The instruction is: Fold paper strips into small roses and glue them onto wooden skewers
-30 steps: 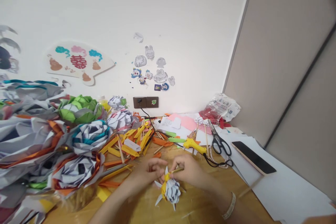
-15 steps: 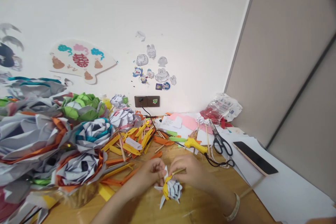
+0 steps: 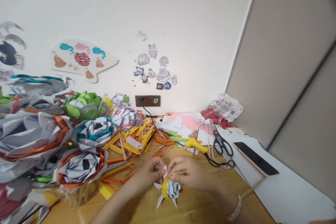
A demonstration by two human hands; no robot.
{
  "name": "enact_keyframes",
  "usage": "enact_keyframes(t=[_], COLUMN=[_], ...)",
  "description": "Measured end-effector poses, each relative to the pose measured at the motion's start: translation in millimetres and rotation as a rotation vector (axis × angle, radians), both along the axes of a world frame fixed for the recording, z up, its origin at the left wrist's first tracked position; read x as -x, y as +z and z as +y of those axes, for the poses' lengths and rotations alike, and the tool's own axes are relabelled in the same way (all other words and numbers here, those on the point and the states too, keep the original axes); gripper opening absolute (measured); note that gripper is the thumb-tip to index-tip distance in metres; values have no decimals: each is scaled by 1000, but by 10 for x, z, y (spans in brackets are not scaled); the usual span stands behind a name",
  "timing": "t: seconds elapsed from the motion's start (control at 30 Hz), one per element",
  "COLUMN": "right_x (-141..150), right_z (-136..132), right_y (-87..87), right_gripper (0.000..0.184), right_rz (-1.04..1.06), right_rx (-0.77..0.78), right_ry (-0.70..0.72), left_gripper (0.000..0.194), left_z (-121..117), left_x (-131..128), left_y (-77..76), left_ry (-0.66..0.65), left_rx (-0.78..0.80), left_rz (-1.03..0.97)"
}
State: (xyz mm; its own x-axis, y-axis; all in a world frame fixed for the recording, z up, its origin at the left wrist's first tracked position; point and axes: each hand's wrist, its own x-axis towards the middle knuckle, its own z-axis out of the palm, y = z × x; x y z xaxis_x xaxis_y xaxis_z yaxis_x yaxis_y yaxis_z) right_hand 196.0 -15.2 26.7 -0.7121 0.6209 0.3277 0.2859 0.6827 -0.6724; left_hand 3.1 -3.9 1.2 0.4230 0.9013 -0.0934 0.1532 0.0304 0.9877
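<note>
A small paper flower [image 3: 173,189] with white, dark-edged petals and a yellow ring hangs just below both hands, over the table's front part. White pointed paper strips stick out around it. My left hand [image 3: 155,170] is closed, its thumb and fingers pinching a white paper petal [image 3: 165,170] on the flower's upper side. My right hand [image 3: 187,170] is closed round a thin wooden stick [image 3: 180,173], its fingertips at the flower's top edge. Whether the stick touches the flower is hard to tell.
Large paper flowers [image 3: 86,164] are heaped on the left, beside folded yellow and orange paper strips [image 3: 131,143]. A yellow glue gun [image 3: 195,144], black-handled scissors [image 3: 222,145] and a phone [image 3: 256,158] on white paper [image 3: 291,189] lie to the right. A wall socket [image 3: 147,100] is behind.
The paper flower has turned slightly and shifted a little left, so more of its yellow side shows. My right fingers have moved slightly left, nearer my left hand.
</note>
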Motion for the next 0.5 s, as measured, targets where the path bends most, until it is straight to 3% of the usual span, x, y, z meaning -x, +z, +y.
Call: enact_keyframes(t=[0.17, 0.5], right_x=[6, 46], right_z=[-26, -128], right_y=[5, 68], right_gripper=[21, 19], right_rz=[-60, -126], right_rx=[13, -8], right_ry=[-86, -130], left_gripper=[44, 42], left_z=[9, -29], left_x=[-2, -16], left_y=[3, 59], left_ry=[18, 6], left_rx=[-16, 13], left_rz=[3, -6])
